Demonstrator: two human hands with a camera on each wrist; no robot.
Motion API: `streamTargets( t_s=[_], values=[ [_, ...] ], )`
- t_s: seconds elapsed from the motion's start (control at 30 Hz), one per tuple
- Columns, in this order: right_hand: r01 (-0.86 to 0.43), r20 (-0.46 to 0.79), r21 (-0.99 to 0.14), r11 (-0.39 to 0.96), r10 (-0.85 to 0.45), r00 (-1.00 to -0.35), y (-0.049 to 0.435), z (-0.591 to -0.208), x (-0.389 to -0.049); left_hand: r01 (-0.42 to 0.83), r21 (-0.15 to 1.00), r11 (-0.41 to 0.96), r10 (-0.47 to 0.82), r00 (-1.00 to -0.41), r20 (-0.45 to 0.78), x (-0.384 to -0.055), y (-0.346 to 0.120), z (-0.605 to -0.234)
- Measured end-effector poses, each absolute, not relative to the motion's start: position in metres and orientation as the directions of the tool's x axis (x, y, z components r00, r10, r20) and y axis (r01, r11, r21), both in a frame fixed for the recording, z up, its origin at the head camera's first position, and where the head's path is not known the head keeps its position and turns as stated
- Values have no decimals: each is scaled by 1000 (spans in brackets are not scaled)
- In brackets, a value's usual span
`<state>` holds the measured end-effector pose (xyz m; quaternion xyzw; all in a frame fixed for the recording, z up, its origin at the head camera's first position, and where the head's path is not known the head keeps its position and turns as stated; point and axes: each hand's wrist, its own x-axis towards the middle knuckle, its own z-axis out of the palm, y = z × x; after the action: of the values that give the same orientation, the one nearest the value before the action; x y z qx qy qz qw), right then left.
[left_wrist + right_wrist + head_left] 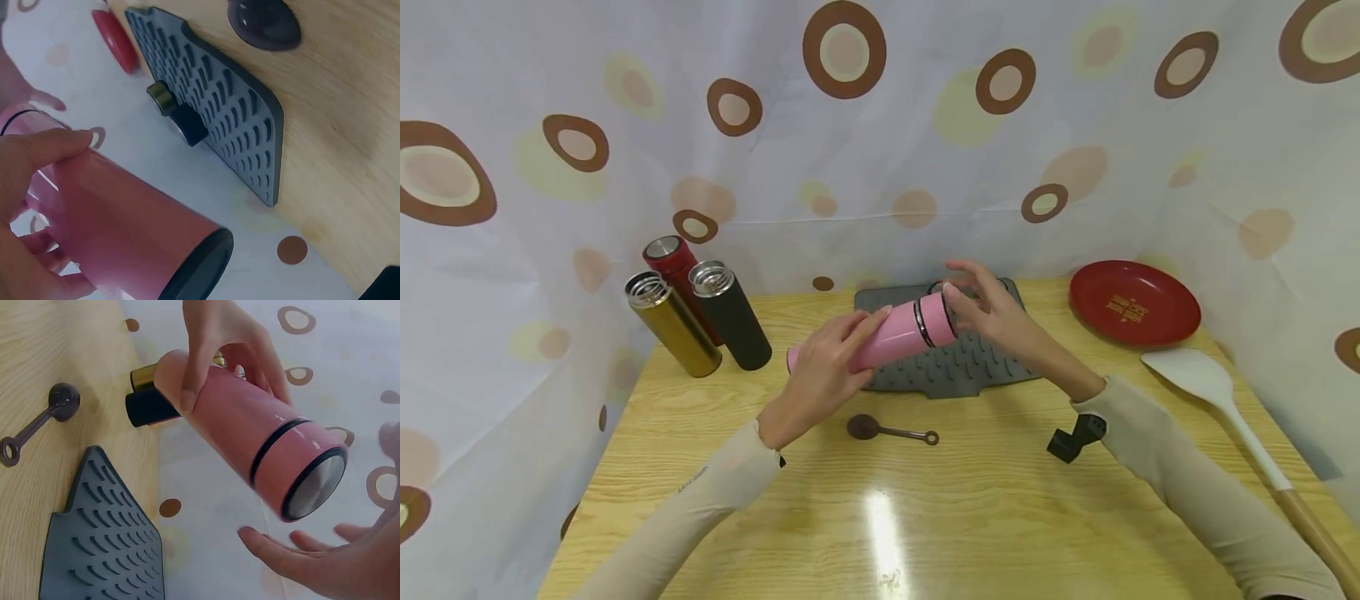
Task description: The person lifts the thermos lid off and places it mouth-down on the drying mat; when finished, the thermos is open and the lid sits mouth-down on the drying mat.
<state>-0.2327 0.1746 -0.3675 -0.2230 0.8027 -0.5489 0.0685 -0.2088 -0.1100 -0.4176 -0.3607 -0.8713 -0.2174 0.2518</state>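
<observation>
The left hand point(829, 358) is gripping the pink vacuum flask point(895, 333) round its body, the thumb lying along one side and the fingers curling round the other. The flask is hanging in the air above the table point(970, 500), leaning on its side, its base pointing left and its pink cap point(937, 319) pointing right. A dark band is circling the joint below the cap, and the cap's end is showing a brushed-metal disc.

The right hand point(988, 312) is hovering just beside the cap with its fingers spread and loosely bent, holding nothing — the right wrist view is showing a gap between fingertips and cap.

Behind the flask, a grey ridged mat point(955, 367) is lying on the table, with a gold lid point(162, 98) and a dark lid point(189, 124) sitting side by side at its far edge. Nearer the person, a dark brown spoon point(862, 427) is lying with its ringed handle pointing right.

At the left, a gold flask point(679, 329) and a black flask point(736, 321) are standing with their mouths uncovered; behind them a red flask point(679, 268) is wearing its lid. At the right, a red plate point(1168, 312) with gold lettering is resting beyond a white-headed spatula point(1195, 375) with a wooden handle.
</observation>
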Motion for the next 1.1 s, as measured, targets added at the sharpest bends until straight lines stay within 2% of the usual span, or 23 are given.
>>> streamTargets(
  t_s=[0.1,0.2,0.27,0.3,0.33,0.4,0.47,0.53,0.6,0.63,0.7,0.8,0.87,1.03,1.1],
  values=[
    [-170,-2,-912,373,-420,-908,175,-368,-236,741,129,658,545,-588,598,-212,-109,-418],
    [-46,-145,-913,406,-427,-892,173,-373,-240,737,53,674,572,-567,593,-215,-108,-419],
    [5,-182,-924,382,-430,-884,172,-377,-240,733,21,680,585,-561,586,-217,-108,-420],
    [-5,-160,-936,353,-435,-886,171,-380,-238,731,13,682,589,-560,583,-217,-108,-420],
    [-74,-93,-934,349,-438,-894,170,-383,-236,731,19,682,588,-563,580,-218,-108,-421],
    [-323,120,-876,359,-485,-866,168,-389,-228,731,66,680,568,-581,583,-217,-110,-423],
    [-619,369,-686,382,-551,-748,168,-395,-220,733,131,668,540,-598,592,-215,-113,-424],
    [-812,553,-428,396,-596,-582,169,-398,-215,736,187,651,516,-609,602,-211,-117,-424],
    [-886,607,-283,367,-646,-462,172,-399,-214,742,207,638,516,-611,601,-209,-119,-423],
    [-902,615,-240,358,-663,-427,173,-400,-214,746,210,633,521,-610,596,-208,-119,-424],
    [-916,610,-201,348,-687,-395,175,-400,-216,749,204,631,535,-610,585,-208,-120,-425],
    [-917,577,-224,329,-714,-397,175,-402,-218,743,204,638,540,-620,570,-208,-120,-428],
    [-900,559,-292,323,-706,-434,175,-403,-219,733,198,651,533,-627,568,-207,-121,-430],
    [-776,507,-533,339,-606,-613,169,-402,-215,720,174,672,523,-627,577,-206,-119,-432],
    [-725,502,-591,353,-542,-673,166,-401,-213,719,168,674,519,-623,585,-206,-118,-432]
  ],
)
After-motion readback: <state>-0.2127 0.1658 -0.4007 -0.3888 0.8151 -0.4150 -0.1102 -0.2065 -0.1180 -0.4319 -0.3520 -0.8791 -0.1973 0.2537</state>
